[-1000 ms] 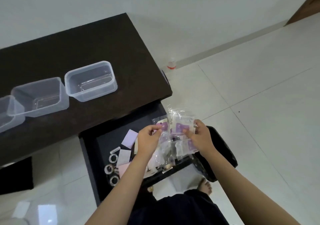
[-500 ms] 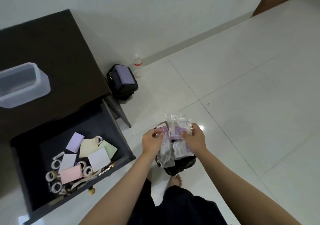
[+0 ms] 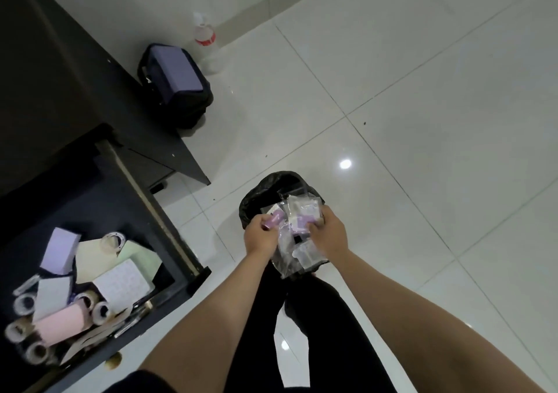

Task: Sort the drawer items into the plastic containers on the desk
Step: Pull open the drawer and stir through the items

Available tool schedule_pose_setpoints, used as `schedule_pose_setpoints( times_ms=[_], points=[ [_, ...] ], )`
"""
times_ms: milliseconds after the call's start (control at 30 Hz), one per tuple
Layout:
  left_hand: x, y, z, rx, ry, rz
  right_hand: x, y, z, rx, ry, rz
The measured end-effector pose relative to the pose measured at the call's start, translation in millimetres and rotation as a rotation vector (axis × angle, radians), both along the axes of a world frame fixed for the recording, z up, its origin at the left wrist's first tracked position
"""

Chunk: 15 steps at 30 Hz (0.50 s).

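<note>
Clear plastic packets point(image 3: 294, 238), a crinkled bunch with purple and white cards inside, are held between both hands directly above a black-lined bin point(image 3: 271, 194) on the white tiled floor point(image 3: 422, 105). The left hand point(image 3: 261, 237) has its fingers curled round the bunch's left edge, pinching a purple piece, and the right hand point(image 3: 329, 235) grips the right side with curled fingers, the loose ends of the packets hanging down between the wrists. Left of the bin, well apart from it, the dark drawer point(image 3: 169, 238) stands pulled open; it holds pastel sticky-note pads point(image 3: 60, 250) in lilac, yellow, green, white and pink, with tape rolls point(image 3: 96, 308) lying among and beside them toward its near edge. Beyond the drawer rises the dark desk point(image 3: 60, 75). Farther from the bin, against the desk's side, sits a black bag with a purple top point(image 3: 178, 75), and just behind that a clear bottle with a red band point(image 3: 205, 34) stands on the floor by the wall.
</note>
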<state>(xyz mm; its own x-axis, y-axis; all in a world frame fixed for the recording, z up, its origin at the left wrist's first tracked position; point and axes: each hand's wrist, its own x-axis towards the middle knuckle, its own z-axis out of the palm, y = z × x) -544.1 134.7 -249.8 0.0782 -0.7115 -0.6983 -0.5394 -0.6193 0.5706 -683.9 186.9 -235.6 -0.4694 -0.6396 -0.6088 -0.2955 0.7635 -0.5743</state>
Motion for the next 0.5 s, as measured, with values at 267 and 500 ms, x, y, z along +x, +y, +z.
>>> schedule_pose_setpoints(
  times_ms=[267, 500],
  points=[
    [4.5, 2.9, -61.1, 0.173, -0.044, -0.179, -4.9, 2.1, -50.8, 0.115, -0.024, 0.13],
    [23.7, 25.1, -2.9, 0.144, 0.018, -0.131, 5.7, 24.6, -8.5, 0.131, -0.016, 0.097]
  ],
)
